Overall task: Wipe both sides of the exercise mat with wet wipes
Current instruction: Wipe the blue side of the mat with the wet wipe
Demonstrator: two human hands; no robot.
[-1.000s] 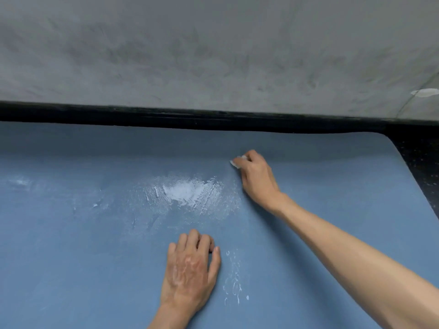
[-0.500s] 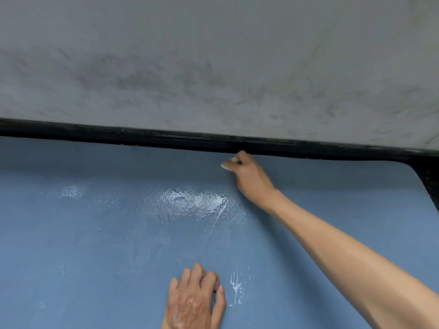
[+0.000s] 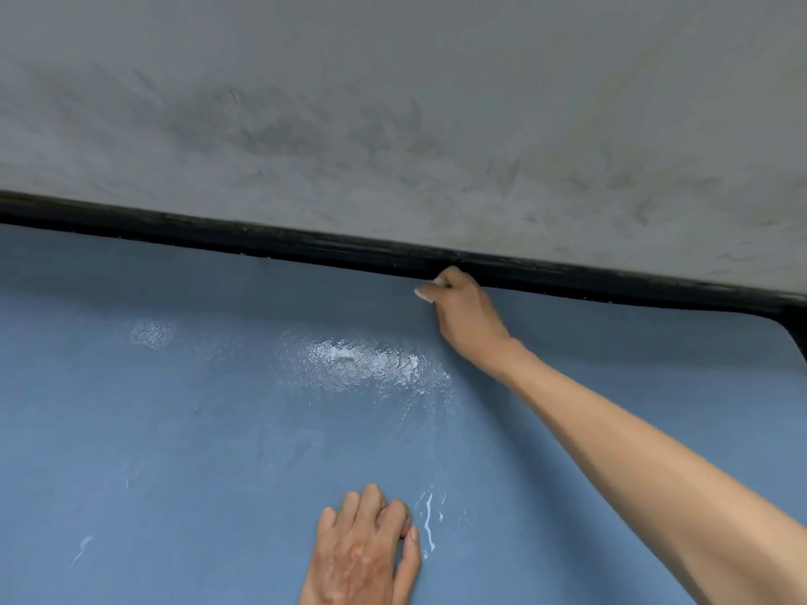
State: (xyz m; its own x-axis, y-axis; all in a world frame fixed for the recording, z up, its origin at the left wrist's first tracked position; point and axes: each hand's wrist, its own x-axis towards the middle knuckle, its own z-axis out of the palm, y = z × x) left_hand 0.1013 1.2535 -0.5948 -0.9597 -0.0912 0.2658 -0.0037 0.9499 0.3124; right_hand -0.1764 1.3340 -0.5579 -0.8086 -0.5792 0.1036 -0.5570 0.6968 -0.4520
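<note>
The right hand (image 3: 467, 316) has pushed on from a second ago: it was short of the far edge, and now its knuckles meet the black strip (image 3: 218, 231) under the wall (image 3: 393, 102). Its fingers are bunched round the wet wipe (image 3: 424, 295), with only a white scrap showing. The left hand (image 3: 362, 548) hasn't budged, palm down and holding nothing, well apart from the right. The blue mat (image 3: 174, 430) lies flat, its long axis running left to right along the wall and a rounded corner far right. A wet sheen (image 3: 358, 364) sits between the hands.
</note>
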